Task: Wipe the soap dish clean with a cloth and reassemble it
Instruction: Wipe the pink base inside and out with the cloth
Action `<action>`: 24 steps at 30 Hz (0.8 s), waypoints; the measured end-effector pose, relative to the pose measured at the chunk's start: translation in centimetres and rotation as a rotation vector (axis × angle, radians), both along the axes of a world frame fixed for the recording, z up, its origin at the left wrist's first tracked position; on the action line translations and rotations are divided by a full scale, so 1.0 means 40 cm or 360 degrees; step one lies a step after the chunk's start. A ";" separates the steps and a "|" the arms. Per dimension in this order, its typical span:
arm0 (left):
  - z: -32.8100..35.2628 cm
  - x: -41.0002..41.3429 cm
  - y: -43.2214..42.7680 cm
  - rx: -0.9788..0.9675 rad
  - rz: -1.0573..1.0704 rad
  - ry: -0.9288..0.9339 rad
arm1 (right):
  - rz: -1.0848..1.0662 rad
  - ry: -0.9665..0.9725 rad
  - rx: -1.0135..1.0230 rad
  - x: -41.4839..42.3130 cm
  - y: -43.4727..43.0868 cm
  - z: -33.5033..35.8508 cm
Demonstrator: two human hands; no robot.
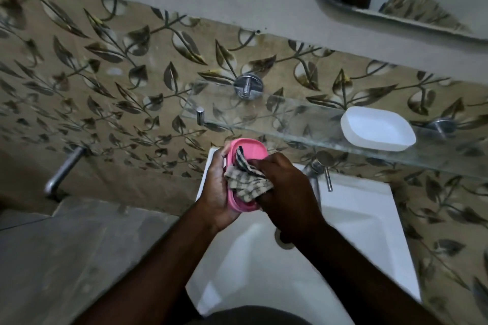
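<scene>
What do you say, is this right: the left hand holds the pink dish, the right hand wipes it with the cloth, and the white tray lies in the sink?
Not quite. The head view shows the white tray on the glass shelf, not in the sink. The rest holds: the left hand holds the pink dish and the right hand wipes it with the cloth.

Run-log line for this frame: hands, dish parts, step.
step: wiping | left hand: holds pink dish part over sink | right hand: grips checked cloth against it | white dish part: on glass shelf, not reassembled
</scene>
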State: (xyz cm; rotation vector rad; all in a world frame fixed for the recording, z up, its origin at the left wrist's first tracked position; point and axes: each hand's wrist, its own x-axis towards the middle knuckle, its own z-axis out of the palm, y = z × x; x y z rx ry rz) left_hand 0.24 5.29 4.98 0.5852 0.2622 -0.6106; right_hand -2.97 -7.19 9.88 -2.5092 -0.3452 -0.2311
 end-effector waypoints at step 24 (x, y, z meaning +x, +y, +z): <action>-0.041 -0.036 -0.007 -0.0057 -0.0129 0.0051 | 0.0353 -0.0086 -0.0810 -0.004 -0.049 0.009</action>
